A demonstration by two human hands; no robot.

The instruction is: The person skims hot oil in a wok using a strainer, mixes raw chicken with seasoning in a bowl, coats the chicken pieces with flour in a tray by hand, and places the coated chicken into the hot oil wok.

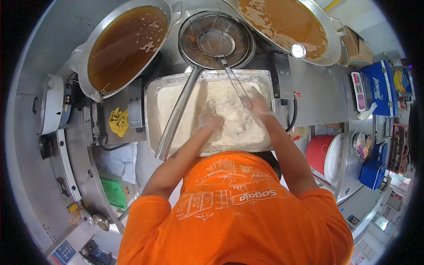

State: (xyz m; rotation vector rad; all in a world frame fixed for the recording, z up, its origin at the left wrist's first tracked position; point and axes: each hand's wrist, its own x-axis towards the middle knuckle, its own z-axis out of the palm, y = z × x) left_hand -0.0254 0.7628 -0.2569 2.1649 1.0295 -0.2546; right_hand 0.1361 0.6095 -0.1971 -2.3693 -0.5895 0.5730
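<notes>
A rectangular metal tray [152, 140] holds pale flour [174, 99], heaped unevenly and lumpy toward the right. My left hand [211, 120] is in the flour near the middle, coated white, its fingers mostly hidden. My right hand [258, 105] is in the flour at the tray's right side, partly behind the wire handle of a small strainer; its fingers are also mostly covered. A large round mesh skimmer [190, 33] rests past the tray, its long handle slanting over the left part. The small strainer [216, 43] lies on top of it.
Wide pans of brown oil stand beyond the tray, a left pan [128, 48] and a right pan [287, 26] with a dial thermometer [298, 51]. A yellow cloth [118, 122] lies at left. A scale [359, 91], a blue cooler [380, 88] and a red bucket [319, 152] are at right.
</notes>
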